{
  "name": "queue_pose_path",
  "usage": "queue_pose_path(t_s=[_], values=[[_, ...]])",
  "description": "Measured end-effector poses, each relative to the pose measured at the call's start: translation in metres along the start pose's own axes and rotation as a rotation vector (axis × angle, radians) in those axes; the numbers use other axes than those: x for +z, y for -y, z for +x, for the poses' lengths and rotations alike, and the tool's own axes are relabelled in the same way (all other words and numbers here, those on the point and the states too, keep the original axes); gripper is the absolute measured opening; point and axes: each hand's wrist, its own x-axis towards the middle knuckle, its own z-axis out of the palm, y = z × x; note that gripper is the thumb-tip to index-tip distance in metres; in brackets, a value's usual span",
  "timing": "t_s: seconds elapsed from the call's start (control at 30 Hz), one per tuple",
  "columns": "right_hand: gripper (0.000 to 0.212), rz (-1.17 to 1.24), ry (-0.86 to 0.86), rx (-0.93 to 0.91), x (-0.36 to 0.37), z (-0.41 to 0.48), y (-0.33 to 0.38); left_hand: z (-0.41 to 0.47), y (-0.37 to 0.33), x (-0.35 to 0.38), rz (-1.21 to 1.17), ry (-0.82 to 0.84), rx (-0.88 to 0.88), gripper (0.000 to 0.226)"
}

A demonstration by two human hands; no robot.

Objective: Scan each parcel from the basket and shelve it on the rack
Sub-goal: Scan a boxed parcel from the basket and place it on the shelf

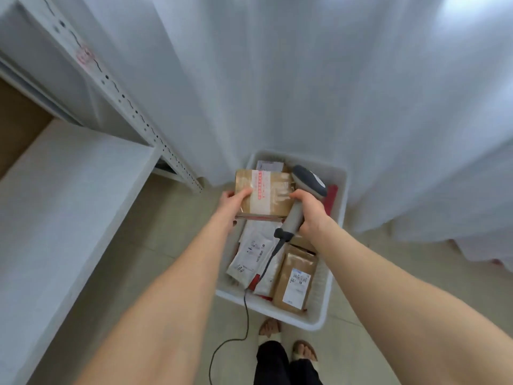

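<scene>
Taking the white basket [337, 173] as the landmark: far to its left stands the white rack [133, 109], its perforated upright slanting down to the floor just left of the basket's far corner, with a broad bare shelf [63, 195] below and a brown panel at the frame's left edge. The floor [172, 218] is pale beige tile. Behind the basket a white curtain [305, 79] hangs to the floor and fills the whole background.

Above the basket's far half, the left hand [236, 200] grips the left edge of a brown taped parcel [263, 194] bearing a white label with red print, thumb across its top face. The right hand [311, 209] is closed around the grey handle of a barcode scanner [302, 190], its thumb touching the parcel's right edge. The scanner's black cable [245, 307] trails over the basket's near rim onto the floor.

Inside the basket, under the hands, lie white mailers [252, 254] and a brown labelled box [297, 279]. Sandalled feet stand just near the basket's front rim.
</scene>
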Motion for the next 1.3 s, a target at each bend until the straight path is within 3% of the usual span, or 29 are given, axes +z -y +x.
queue_pose_path(t_s=[0.17,0.3,0.37,0.5,0.67,0.8,0.93,0.97,1.07,1.17,1.3], values=[[0.049,0.063,0.021,-0.002,0.002,-0.074,0.047,-0.073,-0.067,-0.017,0.003,0.095,0.097,0.066],[0.037,0.066,0.044,-0.041,0.005,-0.133,0.08,-0.131,-0.108,-0.026,0.163,0.114,0.254,0.069],[0.034,0.071,0.072,-0.059,0.009,-0.163,0.096,-0.159,-0.127,-0.03,0.261,0.084,0.377,0.069],[0.035,0.13,0.141,-0.102,0.014,-0.217,0.124,-0.213,-0.159,-0.037,0.543,-0.057,0.603,0.091],[0.062,0.161,0.249,-0.122,0.018,-0.247,0.147,-0.27,-0.181,-0.038,0.79,-0.162,0.891,0.097],[0.046,0.151,0.309,-0.155,0.016,-0.303,0.156,-0.301,-0.187,-0.033,0.727,-0.166,0.983,0.086],[0.035,0.199,0.327,-0.192,0.005,-0.323,0.157,-0.33,-0.198,-0.028,0.431,-0.254,0.974,0.024],[0.031,0.183,0.338,-0.201,0.001,-0.326,0.157,-0.336,-0.201,-0.028,0.359,-0.298,0.951,0.02],[0.014,0.137,0.349,-0.223,-0.009,-0.336,0.163,-0.343,-0.21,-0.029,0.22,-0.364,0.886,0.019],[0.007,0.12,0.357,-0.238,-0.018,-0.343,0.168,-0.351,-0.216,-0.031,0.007,-0.199,0.668,0.048],[0.012,0.118,0.353,-0.273,-0.029,-0.349,0.17,-0.364,-0.214,-0.028,-0.132,0.02,0.507,0.032]])
